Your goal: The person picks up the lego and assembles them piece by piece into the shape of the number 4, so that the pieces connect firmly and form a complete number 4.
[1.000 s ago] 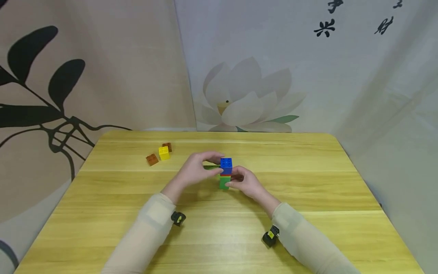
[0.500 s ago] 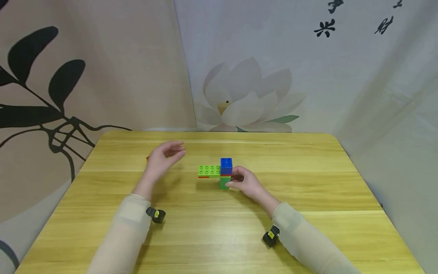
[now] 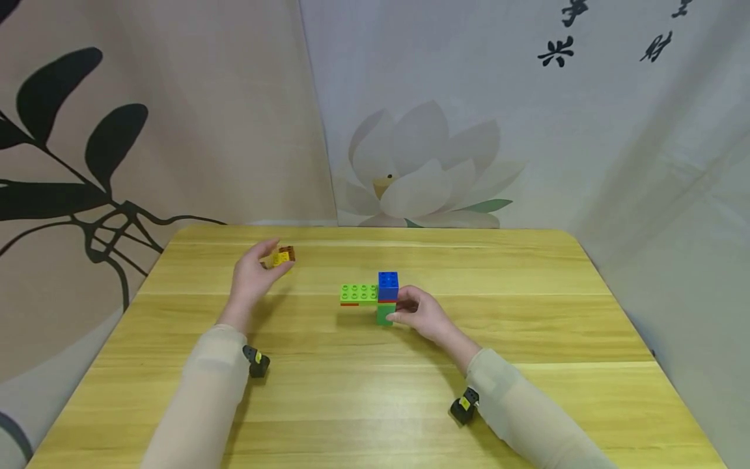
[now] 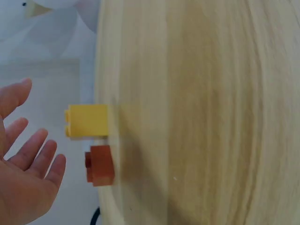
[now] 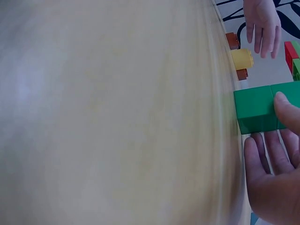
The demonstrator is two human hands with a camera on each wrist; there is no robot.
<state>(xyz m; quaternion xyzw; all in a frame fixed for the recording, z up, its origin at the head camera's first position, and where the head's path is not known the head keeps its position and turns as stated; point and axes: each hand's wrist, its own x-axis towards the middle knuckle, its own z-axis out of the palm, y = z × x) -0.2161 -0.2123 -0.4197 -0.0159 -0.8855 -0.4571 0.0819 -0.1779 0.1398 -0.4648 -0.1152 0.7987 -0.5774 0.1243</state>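
In the head view, my left hand [image 3: 250, 277] is at the yellow brick [image 3: 282, 258], thumb and fingers spread on either side of it. The left wrist view shows those fingers extended and apart from the yellow brick [image 4: 88, 120]. My right hand [image 3: 424, 316] grips the green bricks [image 3: 385, 314] at the foot of a built stack, the thumb on one face. On top of this stack sits a blue brick [image 3: 388, 285]. A lime plate [image 3: 359, 293] juts out to the left, with a red piece [image 3: 349, 304] under its end.
A brown brick [image 3: 287, 250] lies just behind the yellow one. Another brown brick [image 5: 232, 41] shows in the right wrist view; in the head view my left hand hides it. The wooden table [image 3: 375, 404] ends at a printed cloth backdrop [image 3: 469, 130].
My left hand has let go of the stack's top and moved left to the yellow brick. The right hand has stayed on the stack, and the lime plate is uncovered now.
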